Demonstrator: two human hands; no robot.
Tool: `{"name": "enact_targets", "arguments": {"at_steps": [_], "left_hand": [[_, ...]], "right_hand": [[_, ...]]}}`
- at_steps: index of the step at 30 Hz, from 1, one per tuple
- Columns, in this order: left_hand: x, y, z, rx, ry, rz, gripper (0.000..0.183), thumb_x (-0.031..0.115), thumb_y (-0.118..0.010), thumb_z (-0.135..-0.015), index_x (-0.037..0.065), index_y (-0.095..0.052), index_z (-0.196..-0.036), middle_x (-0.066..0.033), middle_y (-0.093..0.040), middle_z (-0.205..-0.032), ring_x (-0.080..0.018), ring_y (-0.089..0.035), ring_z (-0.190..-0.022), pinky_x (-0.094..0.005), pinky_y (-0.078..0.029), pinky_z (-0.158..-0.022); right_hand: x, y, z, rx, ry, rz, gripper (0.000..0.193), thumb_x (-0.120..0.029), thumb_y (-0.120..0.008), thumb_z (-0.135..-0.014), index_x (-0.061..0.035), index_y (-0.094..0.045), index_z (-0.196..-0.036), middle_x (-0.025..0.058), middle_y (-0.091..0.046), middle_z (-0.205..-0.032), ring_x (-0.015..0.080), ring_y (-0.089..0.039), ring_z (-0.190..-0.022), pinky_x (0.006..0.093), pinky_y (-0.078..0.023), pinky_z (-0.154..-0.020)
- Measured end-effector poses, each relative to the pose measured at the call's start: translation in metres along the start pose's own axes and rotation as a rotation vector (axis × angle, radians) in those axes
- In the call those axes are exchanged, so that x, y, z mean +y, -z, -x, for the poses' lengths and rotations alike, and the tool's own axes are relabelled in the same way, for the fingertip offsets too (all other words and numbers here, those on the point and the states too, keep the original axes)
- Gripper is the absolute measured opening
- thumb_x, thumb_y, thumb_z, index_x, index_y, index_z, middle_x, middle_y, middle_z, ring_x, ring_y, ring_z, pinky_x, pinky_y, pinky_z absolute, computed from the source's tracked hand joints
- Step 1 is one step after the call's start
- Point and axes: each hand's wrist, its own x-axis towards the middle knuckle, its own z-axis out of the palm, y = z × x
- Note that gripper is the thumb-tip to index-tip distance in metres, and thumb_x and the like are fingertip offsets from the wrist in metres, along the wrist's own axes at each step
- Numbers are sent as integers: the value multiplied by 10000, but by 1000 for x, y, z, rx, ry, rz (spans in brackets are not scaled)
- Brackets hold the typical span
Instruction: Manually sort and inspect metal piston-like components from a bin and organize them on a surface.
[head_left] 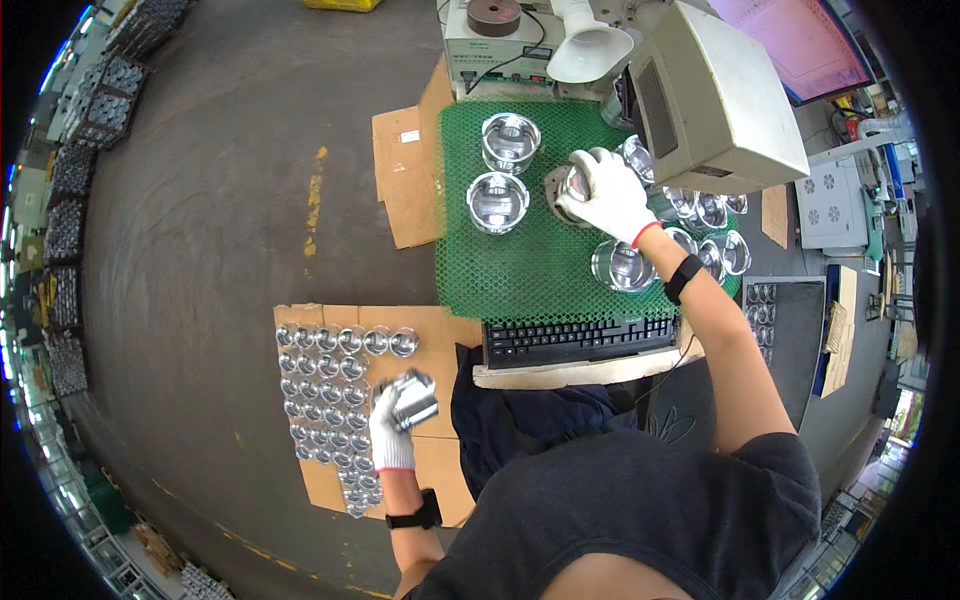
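Observation:
My left hand [391, 430], in a white knit glove, is closed round a shiny metal piston [415, 398], tilted and held above the cardboard. My right hand [612, 195], gloved too, reaches over the green mat [540, 275]. Its fingers curl round a round metal piece [577, 184] that looks like another piston, mostly covered by the glove. A grey-brown round base [558, 200] shows beside it. Left of that hand, two pistons, a far one [511, 140] and a near one [498, 203], rest on the mat. Another piston [622, 266] lies below the right wrist.
Rows of pistons [325, 390] cover the cardboard sheet [432, 460] at the left. More pistons [711, 210] cluster at the mat's right, below a beige machine housing [720, 110]. A black keyboard [580, 340] lies at the mat's near edge. Behind stands a control box [490, 60].

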Motion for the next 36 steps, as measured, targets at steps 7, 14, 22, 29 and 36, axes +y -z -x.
{"name": "enact_targets", "arguments": {"at_steps": [7,14,22,29,36], "left_hand": [[-8,36,33,55,31,93,423,304,-692,-877,32,-634,-1196,-146,-709,-1100,-306,-719,-945,-435,-619,-777],[10,-32,9,-425,145,114,380,238,-557,-973,-50,-609,-1215,-193,-689,-1146,-321,-679,-1069,-438,-547,-967],[-14,-52,15,-514,250,31,354,184,-579,-978,-6,-567,-1277,-177,-679,-1191,-295,-687,-1066,-424,-576,-927],[-11,-55,1,-509,487,80,429,342,-534,-983,52,-588,-1295,-153,-686,-1198,-297,-687,-1057,-466,-580,-892],[-3,-97,16,-747,587,243,465,365,-519,-978,106,-555,-1363,-133,-605,-1348,-324,-585,-1224,-533,-465,-1029]], "right_hand": [[-13,-18,-15,317,-53,34,457,-483,-658,-846,-116,-675,-1119,154,-626,-1086,327,-584,-1068,458,-491,-848],[-63,18,38,515,130,38,459,-334,-708,-811,-46,-618,-1156,212,-582,-1191,401,-542,-1123,499,-428,-994],[-82,-9,179,366,115,-247,390,-192,-733,-771,-77,-633,-1131,145,-609,-1159,349,-556,-1128,449,-431,-991],[-91,-23,232,143,-41,-439,419,-260,-751,-801,-57,-656,-1154,167,-641,-1162,354,-588,-1110,426,-465,-984],[-119,-2,237,-540,-274,-1440,629,-325,-641,-969,29,-432,-1445,116,-544,-1387,215,-494,-1295,341,-379,-1110]]}}
